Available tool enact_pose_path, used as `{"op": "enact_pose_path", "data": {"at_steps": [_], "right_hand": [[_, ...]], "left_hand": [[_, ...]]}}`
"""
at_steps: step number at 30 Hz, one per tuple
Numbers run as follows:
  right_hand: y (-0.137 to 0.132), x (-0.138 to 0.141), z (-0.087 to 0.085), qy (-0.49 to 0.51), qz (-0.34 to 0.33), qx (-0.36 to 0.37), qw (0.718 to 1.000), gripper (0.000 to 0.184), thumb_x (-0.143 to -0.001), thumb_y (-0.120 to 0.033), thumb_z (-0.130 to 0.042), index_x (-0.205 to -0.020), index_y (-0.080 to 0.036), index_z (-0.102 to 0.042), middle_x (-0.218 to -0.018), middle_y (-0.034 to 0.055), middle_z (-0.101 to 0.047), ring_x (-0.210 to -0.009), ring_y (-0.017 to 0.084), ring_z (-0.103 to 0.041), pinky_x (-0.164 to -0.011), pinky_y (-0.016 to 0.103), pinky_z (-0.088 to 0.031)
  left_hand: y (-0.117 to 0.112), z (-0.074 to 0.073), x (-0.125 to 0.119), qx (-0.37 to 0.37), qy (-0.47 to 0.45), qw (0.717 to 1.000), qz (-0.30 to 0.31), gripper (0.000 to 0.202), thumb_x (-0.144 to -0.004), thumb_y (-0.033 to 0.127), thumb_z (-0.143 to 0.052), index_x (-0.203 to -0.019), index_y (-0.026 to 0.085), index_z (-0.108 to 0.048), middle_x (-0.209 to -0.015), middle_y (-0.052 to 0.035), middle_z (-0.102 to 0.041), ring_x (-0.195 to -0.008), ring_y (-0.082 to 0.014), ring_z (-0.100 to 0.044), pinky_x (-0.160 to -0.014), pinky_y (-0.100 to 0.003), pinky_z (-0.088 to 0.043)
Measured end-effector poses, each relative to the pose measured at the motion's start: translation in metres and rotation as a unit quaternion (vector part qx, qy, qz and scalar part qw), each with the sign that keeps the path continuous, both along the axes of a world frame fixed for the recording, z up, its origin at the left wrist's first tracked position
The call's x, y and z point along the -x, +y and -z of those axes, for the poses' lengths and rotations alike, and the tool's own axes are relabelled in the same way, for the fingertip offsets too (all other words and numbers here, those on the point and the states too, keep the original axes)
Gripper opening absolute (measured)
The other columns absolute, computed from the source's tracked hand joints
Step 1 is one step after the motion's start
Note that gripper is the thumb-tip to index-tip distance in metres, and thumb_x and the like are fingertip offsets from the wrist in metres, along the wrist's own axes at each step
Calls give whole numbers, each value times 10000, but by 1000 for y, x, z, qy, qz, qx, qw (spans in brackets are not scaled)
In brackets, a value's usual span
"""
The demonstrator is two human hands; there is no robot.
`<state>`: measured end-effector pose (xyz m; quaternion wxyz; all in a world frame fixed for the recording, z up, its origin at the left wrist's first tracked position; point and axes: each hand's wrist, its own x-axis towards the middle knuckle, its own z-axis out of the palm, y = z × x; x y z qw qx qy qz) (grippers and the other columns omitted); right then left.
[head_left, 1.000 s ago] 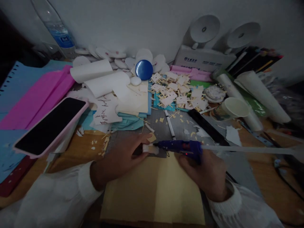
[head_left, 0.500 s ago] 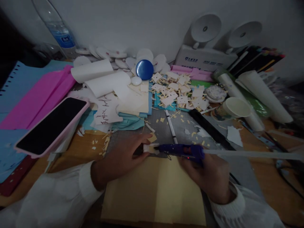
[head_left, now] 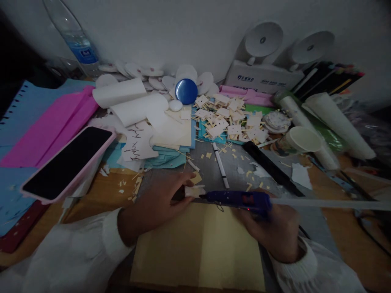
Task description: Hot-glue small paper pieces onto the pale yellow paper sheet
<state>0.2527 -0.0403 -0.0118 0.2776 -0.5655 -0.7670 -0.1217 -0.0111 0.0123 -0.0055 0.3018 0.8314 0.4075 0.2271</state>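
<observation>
My left hand (head_left: 161,198) pinches a small white paper piece (head_left: 194,191) between thumb and fingers. My right hand (head_left: 271,228) is wrapped round a dark blue glue gun (head_left: 238,198) with a lit red spot on its side. Its tip points left, close to the paper piece's right edge; whether they touch I cannot tell. A long translucent glue stick (head_left: 324,204) sticks out of the gun's back end. Beneath both hands lies a yellowish paper sheet (head_left: 198,248). Past the gun, a white pen (head_left: 220,165) rests on the grey mat (head_left: 207,165).
A pile of small white paper pieces with thin yellow strips (head_left: 222,116) lies behind the mat. On the right stand a paper cup (head_left: 302,140) and a black bar (head_left: 271,167). To the left are a phone (head_left: 69,162) and pink paper (head_left: 51,126). Yellow scraps litter the mat.
My right hand has drawn the glue gun slightly right and down, so its tip has backed off from over the paper piece to its edge. My left hand stays in place.
</observation>
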Motion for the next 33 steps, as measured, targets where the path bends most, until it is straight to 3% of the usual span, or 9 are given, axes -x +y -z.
{"op": "enact_pose_path", "data": {"at_steps": [18, 24, 29, 33], "right_hand": [[2, 8, -9, -1, 5, 59, 998, 179, -835, -366, -542, -779, -200, -581, -622, 11, -611, -530, 169, -595, -457, 248, -356], [0, 7, 1, 0, 61, 23, 998, 207, -802, -404, -597, -804, -196, -597, -636, 28, -642, -556, 190, -619, -461, 252, -368], [3, 8, 1, -17, 33, 27, 999, 205, -834, -386, -555, -814, -187, -601, -691, 43, -673, -552, 179, -618, -452, 253, -359], [4, 9, -5, -10, 19, 51, 998, 211, -831, -389, -542, -761, -195, -587, -621, 19, -632, -537, 176, -616, -445, 250, -356]], "left_hand": [[1, -3, -1, 2, 11, 1000, 14, 467, -866, 224, -581, -1304, 249, -421, -1152, -24, -652, -1079, -201, -603, -908, -337, -504], [0, 0, 1, -12, 2, 1000, 3, 474, -833, 211, -617, -1278, 261, -461, -1121, -19, -669, -1047, -206, -621, -887, -333, -518], [1, -2, 0, -22, 19, 1000, 4, 468, -830, 182, -615, -1268, 256, -467, -1158, -17, -655, -1074, -203, -612, -913, -320, -499], [1, -3, -1, -24, 18, 1000, 5, 449, -832, 200, -619, -1254, 241, -471, -1116, -24, -672, -1038, -206, -628, -874, -310, -513]]}}
